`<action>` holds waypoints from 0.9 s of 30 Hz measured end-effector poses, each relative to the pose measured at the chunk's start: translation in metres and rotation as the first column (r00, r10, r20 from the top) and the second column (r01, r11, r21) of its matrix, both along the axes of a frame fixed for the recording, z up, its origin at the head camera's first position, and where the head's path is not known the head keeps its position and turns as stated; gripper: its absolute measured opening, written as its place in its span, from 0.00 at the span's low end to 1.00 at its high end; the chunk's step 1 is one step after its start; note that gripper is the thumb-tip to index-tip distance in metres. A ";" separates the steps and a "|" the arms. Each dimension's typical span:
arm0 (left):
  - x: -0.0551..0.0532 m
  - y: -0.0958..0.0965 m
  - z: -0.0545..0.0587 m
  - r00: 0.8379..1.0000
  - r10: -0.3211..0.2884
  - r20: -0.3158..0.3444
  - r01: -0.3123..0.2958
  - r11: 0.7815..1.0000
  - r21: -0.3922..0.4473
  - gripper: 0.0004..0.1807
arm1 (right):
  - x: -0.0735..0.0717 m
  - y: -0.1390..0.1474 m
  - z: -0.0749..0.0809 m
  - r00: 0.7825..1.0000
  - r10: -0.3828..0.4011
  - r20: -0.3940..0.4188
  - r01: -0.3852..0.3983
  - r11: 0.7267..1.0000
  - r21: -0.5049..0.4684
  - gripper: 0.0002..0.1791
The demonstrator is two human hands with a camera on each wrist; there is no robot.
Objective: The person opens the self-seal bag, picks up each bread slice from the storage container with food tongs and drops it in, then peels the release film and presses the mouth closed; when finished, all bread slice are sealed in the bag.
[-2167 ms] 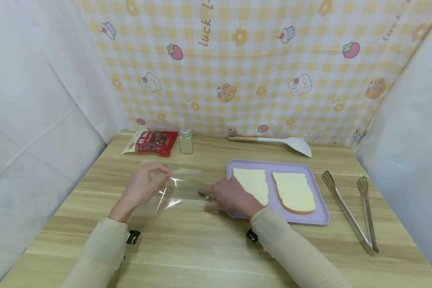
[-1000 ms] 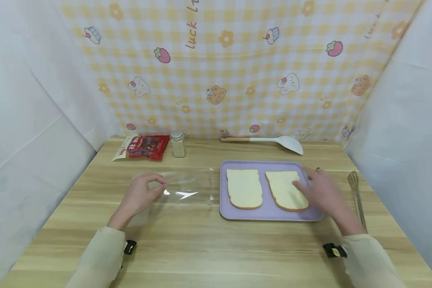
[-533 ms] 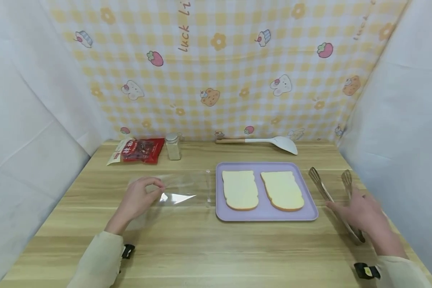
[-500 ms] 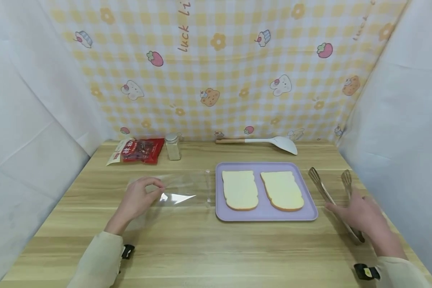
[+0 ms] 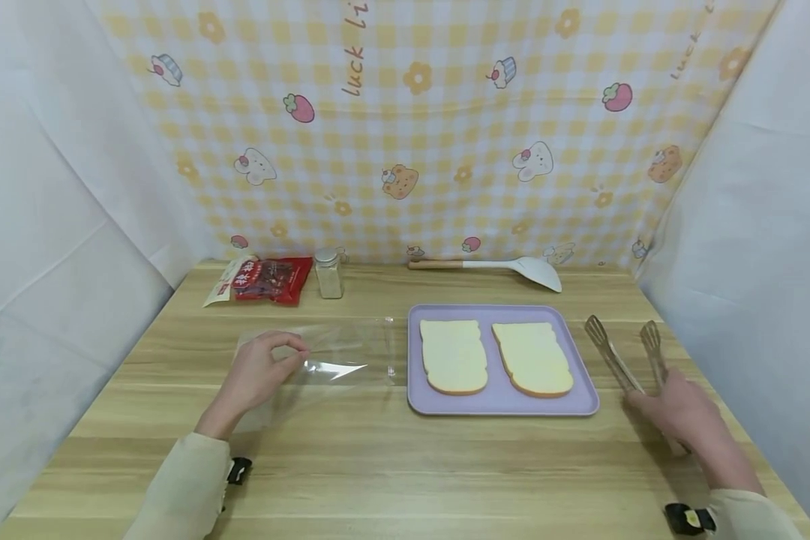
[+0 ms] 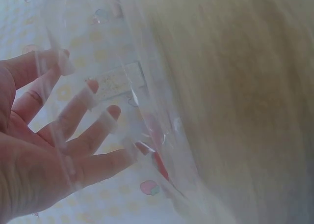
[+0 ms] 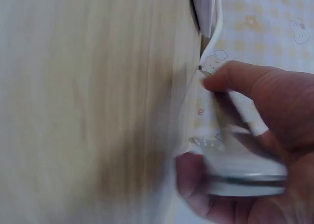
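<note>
Hands at work over a wood-grain table (image 5: 351,480), as I see it remotely: L hand (image 5: 259,371), left of ctr in the frame, pinches a clear plastic bag (image 5: 351,352) w/ thumb & index tips together; R hand (image 5: 682,409), lower right, grips metal tongs (image 5: 622,367), fingers curled round them, tong tips apart. Purple tray (image 5: 499,409) w/ 2 bread slices (image 5: 454,356) sits right of ctr, spatula (image 5: 486,264) behind; red packet (image 5: 270,279) & jar (image 5: 328,274) stand mid-left.
</note>
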State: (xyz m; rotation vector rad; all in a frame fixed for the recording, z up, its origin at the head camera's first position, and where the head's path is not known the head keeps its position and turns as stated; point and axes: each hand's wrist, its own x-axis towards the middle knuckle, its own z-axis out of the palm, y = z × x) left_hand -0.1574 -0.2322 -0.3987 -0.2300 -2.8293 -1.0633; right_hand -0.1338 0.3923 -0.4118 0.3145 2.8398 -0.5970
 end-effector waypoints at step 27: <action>-0.001 0.002 0.001 1.000 0.002 0.011 -0.002 1.000 0.010 0.06 | 0.028 -0.119 0.031 0.942 0.123 -0.313 -0.167 0.979 -0.116 0.47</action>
